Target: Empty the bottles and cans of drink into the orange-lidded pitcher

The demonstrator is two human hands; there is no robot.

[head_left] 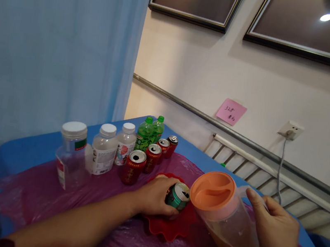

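Note:
My left hand [155, 195] is closed around a green drink can [177, 200], whose top opening faces up. The can is over a red scalloped dish [163, 231]. My right hand [278, 229] grips the handle of a clear plastic pitcher [232, 238] with an orange lid [213, 189]. The pitcher leans toward the can, its lid close to the can's rim. Brownish liquid shows inside its lower part. Whether any liquid runs from the spout, I cannot tell.
Several red cans [133, 168] stand in a row behind the dish. Beyond them are two green bottles [145, 133], white-capped bottles [104, 151] and a large clear jar [71, 158]. Purple plastic sheeting [122, 233] covers the blue table [29, 152]. A radiator [311, 205] runs along the wall.

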